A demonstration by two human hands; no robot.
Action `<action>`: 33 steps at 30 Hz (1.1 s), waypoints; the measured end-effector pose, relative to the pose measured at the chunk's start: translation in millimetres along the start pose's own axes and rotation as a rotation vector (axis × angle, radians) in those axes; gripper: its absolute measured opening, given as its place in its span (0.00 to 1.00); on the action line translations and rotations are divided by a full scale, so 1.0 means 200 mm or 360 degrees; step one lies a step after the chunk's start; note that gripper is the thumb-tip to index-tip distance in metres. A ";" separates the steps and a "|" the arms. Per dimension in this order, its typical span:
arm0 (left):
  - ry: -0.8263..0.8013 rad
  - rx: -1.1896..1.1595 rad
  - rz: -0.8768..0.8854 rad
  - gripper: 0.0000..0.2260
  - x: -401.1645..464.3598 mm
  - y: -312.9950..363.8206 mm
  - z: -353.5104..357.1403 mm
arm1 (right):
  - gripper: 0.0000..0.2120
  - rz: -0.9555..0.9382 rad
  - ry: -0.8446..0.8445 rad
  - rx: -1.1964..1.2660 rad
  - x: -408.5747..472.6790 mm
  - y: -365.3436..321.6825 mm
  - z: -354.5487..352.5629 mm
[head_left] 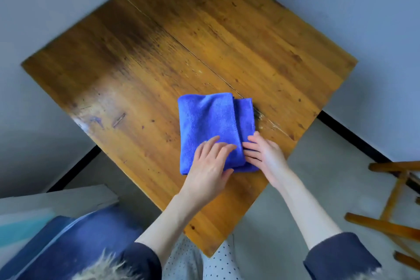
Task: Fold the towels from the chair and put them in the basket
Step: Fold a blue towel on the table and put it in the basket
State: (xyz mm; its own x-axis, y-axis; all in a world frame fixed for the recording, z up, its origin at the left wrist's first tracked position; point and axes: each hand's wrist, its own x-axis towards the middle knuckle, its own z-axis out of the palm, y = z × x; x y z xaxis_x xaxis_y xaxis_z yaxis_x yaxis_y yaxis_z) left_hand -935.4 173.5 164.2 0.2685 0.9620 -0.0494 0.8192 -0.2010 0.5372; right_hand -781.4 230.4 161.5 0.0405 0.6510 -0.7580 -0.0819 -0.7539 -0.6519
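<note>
A blue towel (211, 120) lies folded on the wooden table (159, 52), near its right front side. My left hand (210, 166) lies flat on the towel's near end with its fingers spread. My right hand (263, 154) is at the towel's near right edge; its fingertips go in under the top layer and its thumb rests on the lower layer. No basket shows.
A wooden chair frame (395, 200) stands at the right edge on the grey floor. A blue fabric thing (75, 241) and a grey flat board (56, 198) sit at the lower left. The table stands in a corner between pale blue walls.
</note>
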 end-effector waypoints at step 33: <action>-0.0096 0.0662 0.0105 0.26 -0.01 -0.12 0.11 | 0.06 -0.0161 0.0063 -0.0363 0.20 -0.15 0.04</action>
State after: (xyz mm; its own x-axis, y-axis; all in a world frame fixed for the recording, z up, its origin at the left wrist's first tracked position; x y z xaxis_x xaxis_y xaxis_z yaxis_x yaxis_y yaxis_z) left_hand -943.9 172.6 133.4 0.3464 0.9345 -0.0819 0.9305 -0.3312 0.1561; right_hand -784.4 279.3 150.8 0.0767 0.7237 -0.6859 0.1514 -0.6884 -0.7094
